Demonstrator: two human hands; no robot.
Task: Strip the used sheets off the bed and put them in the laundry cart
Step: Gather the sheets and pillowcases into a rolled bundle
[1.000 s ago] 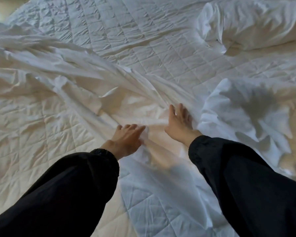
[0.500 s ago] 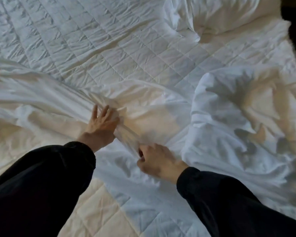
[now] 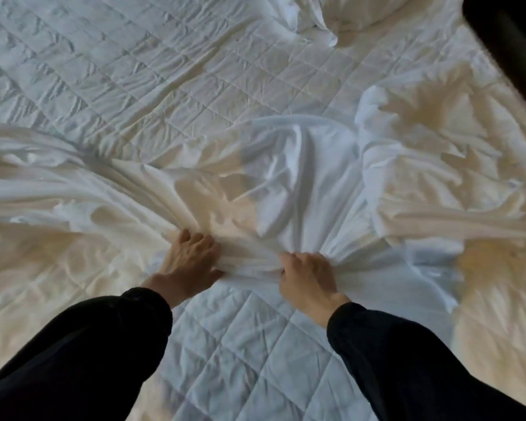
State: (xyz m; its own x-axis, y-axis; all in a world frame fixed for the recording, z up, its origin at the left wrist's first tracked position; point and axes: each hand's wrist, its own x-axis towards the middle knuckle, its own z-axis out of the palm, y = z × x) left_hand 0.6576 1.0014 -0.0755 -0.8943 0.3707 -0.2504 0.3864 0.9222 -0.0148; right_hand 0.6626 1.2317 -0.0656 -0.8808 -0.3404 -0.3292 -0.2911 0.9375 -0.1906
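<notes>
A loose white sheet (image 3: 286, 183) lies bunched across the middle of the bed, its folds fanning out to left and right. My left hand (image 3: 192, 259) and my right hand (image 3: 305, 276) sit side by side at the sheet's gathered near edge, fingers curled into the cloth and gripping it. Below my hands the quilted mattress cover (image 3: 240, 338) is bare. The laundry cart is out of view.
More bare quilted cover (image 3: 119, 71) fills the far left of the bed. A white pillow (image 3: 346, 13) lies at the top edge. Another crumpled heap of white bedding (image 3: 468, 177) lies on the right. A dark piece of furniture (image 3: 510, 34) stands past the bed's upper right corner.
Both hands have pulled the sheet in and bunched it tighter between them. My left hand went from flat fingers to curled ones. The view has shifted right.
</notes>
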